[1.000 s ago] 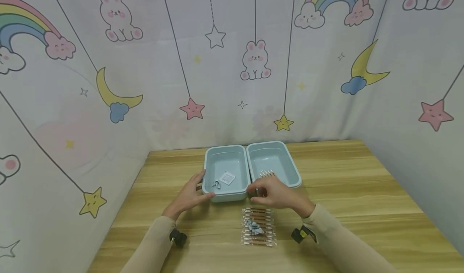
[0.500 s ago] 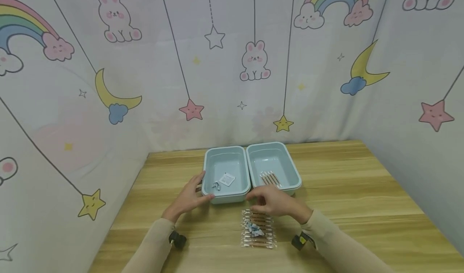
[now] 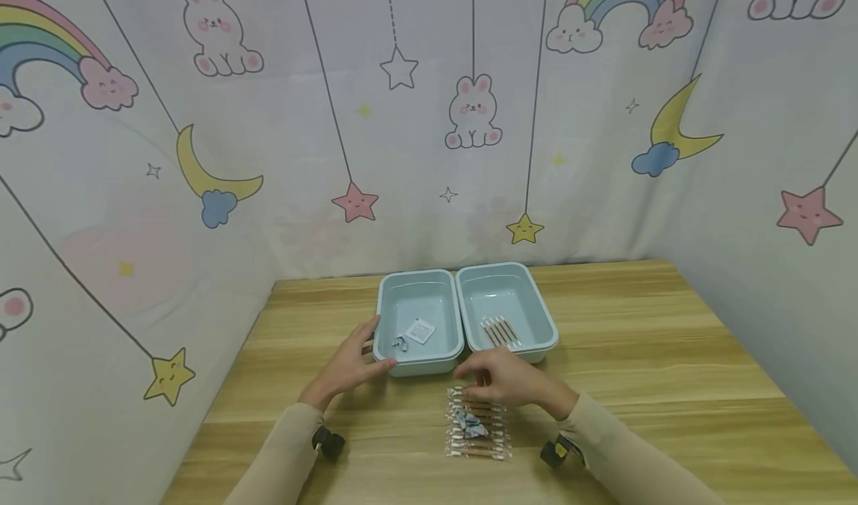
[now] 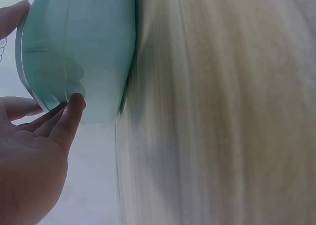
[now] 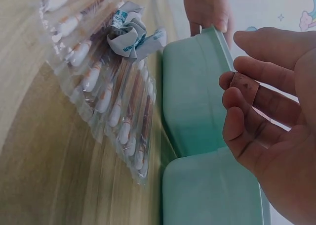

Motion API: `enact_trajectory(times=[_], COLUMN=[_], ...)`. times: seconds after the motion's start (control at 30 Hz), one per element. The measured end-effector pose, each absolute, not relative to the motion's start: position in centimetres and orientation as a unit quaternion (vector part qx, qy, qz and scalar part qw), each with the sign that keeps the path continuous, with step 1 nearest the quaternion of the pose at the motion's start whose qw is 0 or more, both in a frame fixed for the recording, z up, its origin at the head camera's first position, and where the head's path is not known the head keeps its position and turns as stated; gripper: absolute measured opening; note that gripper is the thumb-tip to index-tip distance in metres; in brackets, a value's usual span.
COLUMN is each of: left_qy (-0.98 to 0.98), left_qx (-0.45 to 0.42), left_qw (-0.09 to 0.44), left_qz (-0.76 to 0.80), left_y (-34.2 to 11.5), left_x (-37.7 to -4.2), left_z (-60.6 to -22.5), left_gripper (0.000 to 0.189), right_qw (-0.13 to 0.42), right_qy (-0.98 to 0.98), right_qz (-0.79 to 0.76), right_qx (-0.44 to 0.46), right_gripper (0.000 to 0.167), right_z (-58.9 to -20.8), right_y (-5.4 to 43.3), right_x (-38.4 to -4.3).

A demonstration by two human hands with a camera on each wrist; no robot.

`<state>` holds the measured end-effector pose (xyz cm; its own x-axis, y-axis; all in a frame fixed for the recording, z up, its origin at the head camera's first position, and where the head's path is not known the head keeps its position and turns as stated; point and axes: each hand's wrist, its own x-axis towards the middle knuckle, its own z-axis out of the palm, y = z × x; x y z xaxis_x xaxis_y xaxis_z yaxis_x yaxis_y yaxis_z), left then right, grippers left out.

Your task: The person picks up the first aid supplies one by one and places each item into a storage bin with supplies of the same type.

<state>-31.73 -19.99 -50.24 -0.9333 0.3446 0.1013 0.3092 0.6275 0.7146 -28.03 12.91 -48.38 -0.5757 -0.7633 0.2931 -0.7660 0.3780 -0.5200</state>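
Observation:
My left hand (image 3: 345,367) touches the front-left corner of a light blue plastic tub (image 3: 425,369), its thumb at the near rim. In the left wrist view, extended fingers (image 4: 69,116) press against the tub's outer wall. My right hand (image 3: 506,376) hovers above the far end of a strip of cotton swabs (image 3: 477,452) in clear wrappers, fingers loosely bent and nothing held. A brownish band (image 5: 245,86) wraps one finger. On the strip lies a crumpled white-and-blue wrapper (image 3: 471,424).
A second matching tub (image 3: 546,345) stands against the first on its right, with several wrapped swabs (image 3: 500,331) inside. The left tub contains a flat white packet (image 3: 420,331) and a small crumpled scrap (image 3: 401,342). Behind the wooden table (image 3: 637,386) hangs a printed curtain (image 3: 415,147).
My right hand has drawn back from the right tub's front edge toward the swab strip, uncovering the swabs in that tub. The left hand has stayed at its tub.

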Motion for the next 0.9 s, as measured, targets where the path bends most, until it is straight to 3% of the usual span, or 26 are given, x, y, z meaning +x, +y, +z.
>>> enact_trajectory(times=[0.9], left_qy=[0.903], left_qx=[0.178], left_qw=[0.021], left_qz=[0.390], left_y=[-19.99], left_x=[-31.77], left_z=[-50.42], left_gripper=[0.099], right_qw=[0.022], right_qy=[-0.818], right_qz=[0.303], right_qx=[0.488], right_gripper=[0.030], right_z=[-48.88], right_y=[12.68], right_x=[-27.49])
